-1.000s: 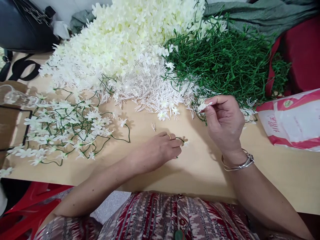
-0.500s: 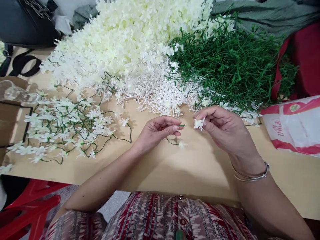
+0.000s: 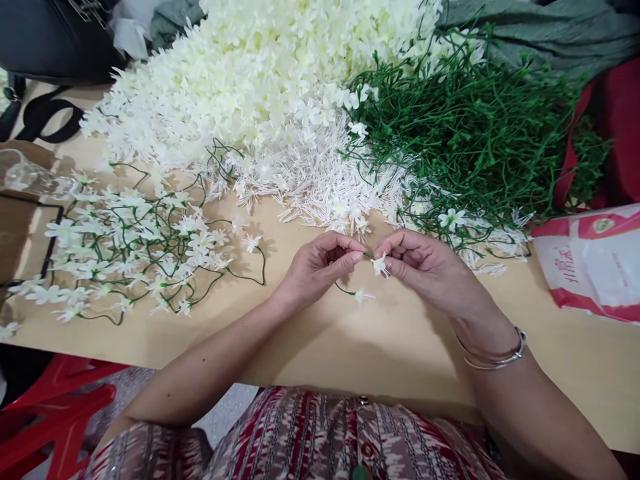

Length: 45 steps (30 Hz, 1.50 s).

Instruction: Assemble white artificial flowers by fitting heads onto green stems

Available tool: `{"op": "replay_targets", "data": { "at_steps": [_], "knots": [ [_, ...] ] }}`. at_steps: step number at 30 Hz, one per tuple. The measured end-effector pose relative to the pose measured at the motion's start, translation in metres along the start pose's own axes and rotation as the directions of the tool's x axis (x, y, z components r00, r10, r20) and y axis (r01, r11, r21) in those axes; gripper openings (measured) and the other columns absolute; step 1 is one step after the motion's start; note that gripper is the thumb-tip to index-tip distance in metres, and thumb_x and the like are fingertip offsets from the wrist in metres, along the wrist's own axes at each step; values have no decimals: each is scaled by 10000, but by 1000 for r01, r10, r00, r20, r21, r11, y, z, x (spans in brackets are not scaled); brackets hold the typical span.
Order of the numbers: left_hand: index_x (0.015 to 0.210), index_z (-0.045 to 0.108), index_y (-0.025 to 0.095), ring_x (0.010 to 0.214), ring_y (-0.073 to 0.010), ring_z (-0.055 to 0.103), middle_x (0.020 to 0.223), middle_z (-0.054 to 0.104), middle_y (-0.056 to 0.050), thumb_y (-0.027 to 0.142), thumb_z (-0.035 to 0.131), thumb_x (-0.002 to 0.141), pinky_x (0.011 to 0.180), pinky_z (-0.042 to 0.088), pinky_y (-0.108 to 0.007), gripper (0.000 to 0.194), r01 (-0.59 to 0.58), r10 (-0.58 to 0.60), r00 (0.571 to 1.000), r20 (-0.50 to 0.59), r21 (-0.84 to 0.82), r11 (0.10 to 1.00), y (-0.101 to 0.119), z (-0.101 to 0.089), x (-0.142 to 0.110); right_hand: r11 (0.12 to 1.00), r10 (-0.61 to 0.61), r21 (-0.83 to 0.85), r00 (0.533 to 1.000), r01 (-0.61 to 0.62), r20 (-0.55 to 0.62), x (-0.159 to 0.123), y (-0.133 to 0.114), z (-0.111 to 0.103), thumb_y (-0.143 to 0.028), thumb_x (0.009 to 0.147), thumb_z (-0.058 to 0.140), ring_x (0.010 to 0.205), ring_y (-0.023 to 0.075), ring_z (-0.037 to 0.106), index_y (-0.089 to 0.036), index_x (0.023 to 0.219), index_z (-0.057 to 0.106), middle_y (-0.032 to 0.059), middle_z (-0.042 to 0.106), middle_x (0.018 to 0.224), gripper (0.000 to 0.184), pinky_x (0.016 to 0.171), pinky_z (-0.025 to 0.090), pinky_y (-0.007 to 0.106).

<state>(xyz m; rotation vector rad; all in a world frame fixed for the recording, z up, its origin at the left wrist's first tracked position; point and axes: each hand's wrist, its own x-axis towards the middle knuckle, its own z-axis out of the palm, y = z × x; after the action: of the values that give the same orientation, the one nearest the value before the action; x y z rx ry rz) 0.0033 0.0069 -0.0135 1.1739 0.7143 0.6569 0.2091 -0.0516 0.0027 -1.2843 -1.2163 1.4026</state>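
Between thumb and fingers, my left hand [image 3: 325, 270] pinches a green plastic stem [image 3: 369, 255], whose tip pokes out to the right. A white flower [image 3: 363, 295] hangs below that hand on a curved green end. My right hand [image 3: 425, 267] pinches a small white artificial flower [image 3: 380, 266] right at the stem's tip; whether the two are joined, I cannot tell. To the left lies a loose heap of white flowers on green stems [image 3: 135, 247]. Behind my hands is a big pile of white flower heads [image 3: 280, 73], with thin white stalks [image 3: 320, 173] along its front.
A tangle of bare green stems [image 3: 475, 133] lies at the back right, beside a red bag [image 3: 623, 127]. A red-and-white packet [image 3: 593, 260] sits at the right. A clear plastic cup [image 3: 35, 177] and a black bag [image 3: 55, 40] are at the left. Red stool [image 3: 60, 407] below.
My right hand has moved left with the white flower and now meets the stem tip at my left hand. My left hand has hardly moved. The view has shifted slightly.
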Motion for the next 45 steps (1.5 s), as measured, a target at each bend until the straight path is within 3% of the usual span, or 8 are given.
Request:
{"op": "replay_targets", "data": {
  "at_steps": [6, 19, 27, 33, 37, 40, 45],
  "knots": [
    [947, 745, 169, 654, -78, 553, 849, 634, -7, 510, 800, 910, 599, 495, -208, 347, -37, 39, 999, -25, 58, 998, -1, 0, -1, 995, 58, 78, 998, -57, -11, 1, -2, -3, -550, 834, 848, 674, 144, 533, -268, 874, 696, -16, 622, 770, 323, 635, 462, 292],
    [943, 767, 192, 700, -113, 526, 828, 647, -23, 422, 737, 951, 652, 439, -252, 233, -110, 114, 994, 0, 263, 959, -7, 0, -3, 988, 122, 99, 993, -120, -10, 2, 4, -1, -369, 818, 836, 667, 131, 540, -250, 870, 693, -40, 593, 710, 193, 649, 453, 277],
    [909, 674, 181, 552, -77, 357, 652, 473, 66, 364, 662, 972, 544, 300, -229, 194, -84, 70, 996, 56, 316, 945, 1, 4, -5, 973, 146, 179, 989, -145, 5, 2, 8, 4, -457, 799, 890, 675, 127, 583, -236, 877, 701, -34, 637, 728, 302, 689, 500, 284],
    [893, 637, 176, 580, -88, 365, 683, 502, 42, 377, 662, 948, 551, 288, -238, 209, -28, 31, 999, -9, 256, 966, 0, 7, -6, 952, 160, 257, 986, -165, 42, -1, -5, 5, -592, 878, 805, 758, 145, 660, -267, 965, 759, -7, 692, 834, 339, 761, 573, 310],
    [897, 639, 174, 612, -90, 410, 727, 550, 25, 383, 687, 916, 580, 324, -236, 215, -13, 20, 999, -37, 201, 980, -3, 8, -6, 966, 164, 196, 986, -167, 33, -4, -5, 4, -459, 780, 922, 826, 151, 696, -287, 1029, 743, -3, 723, 922, 351, 813, 608, 315],
    [890, 640, 170, 608, -86, 408, 722, 552, 29, 356, 689, 909, 576, 320, -233, 193, -26, 33, 999, -33, 192, 981, -3, 9, -5, 981, 132, 152, 990, -124, -44, -6, -1, 8, -398, 731, 952, 885, 156, 703, -281, 1026, 733, 9, 735, 1002, 385, 824, 616, 308],
    [893, 648, 165, 607, -86, 398, 718, 552, 28, 371, 689, 927, 573, 308, -239, 212, -42, 49, 998, -32, 173, 984, -4, 9, -5, 993, 96, 85, 989, -86, -112, -6, 0, 12, -395, 808, 901, 866, 184, 742, -281, 969, 749, 12, 766, 916, 249, 842, 630, 354]
  ]
}}
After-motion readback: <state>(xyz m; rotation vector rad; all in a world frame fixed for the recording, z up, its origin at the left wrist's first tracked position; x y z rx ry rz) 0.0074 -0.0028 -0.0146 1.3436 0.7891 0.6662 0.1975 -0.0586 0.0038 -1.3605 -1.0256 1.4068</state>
